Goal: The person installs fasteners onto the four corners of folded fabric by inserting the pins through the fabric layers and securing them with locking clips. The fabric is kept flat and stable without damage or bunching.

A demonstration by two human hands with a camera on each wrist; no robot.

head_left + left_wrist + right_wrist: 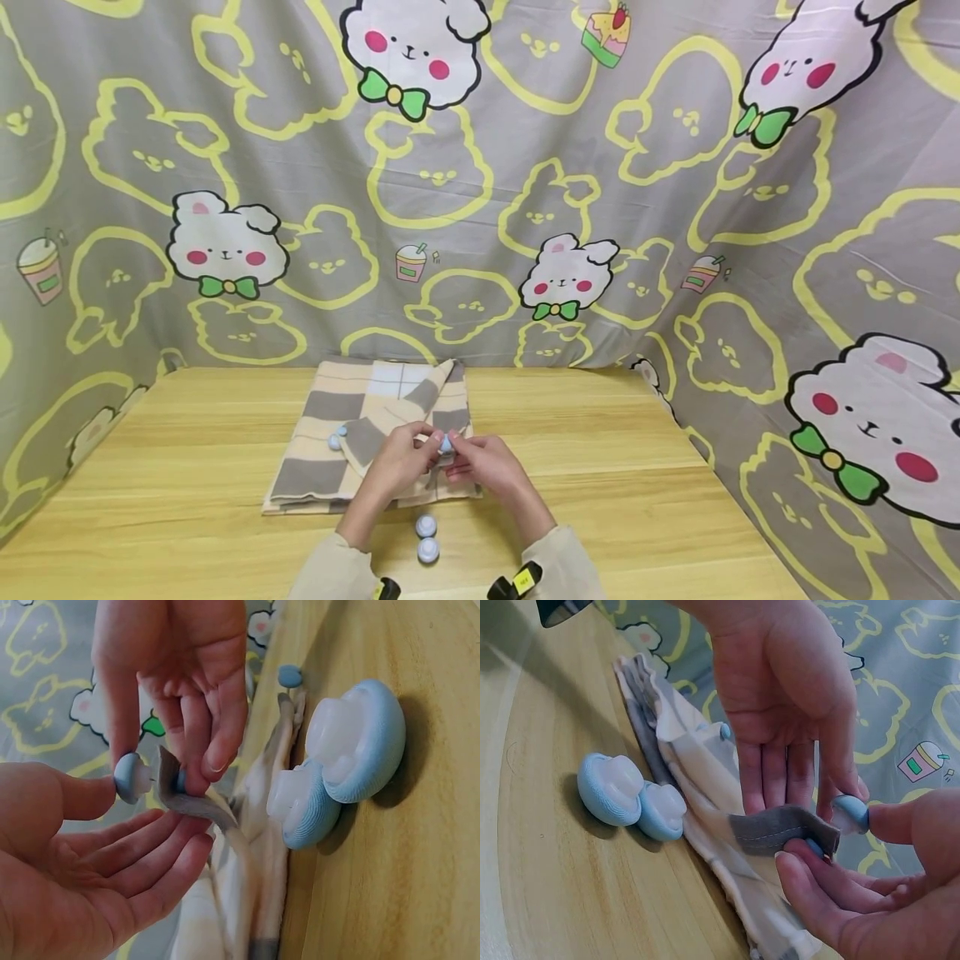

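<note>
A folded checked blanket in grey, beige and white lies on the table, its near corner lifted between both hands. My left hand and right hand meet at this grey corner. Both thumbs touch the rounded blue cap of a quilt clip, held just off the cloth with a thin pin showing between them. Beneath the corner, the right fingers touch another blue piece, partly hidden. The left fingers extend below the cloth.
Two blue-and-white quilt clips stand on the wooden table in front of the blanket. Another blue clip is at the blanket fold's left corner. A cartoon-patterned curtain surrounds the table's back and sides.
</note>
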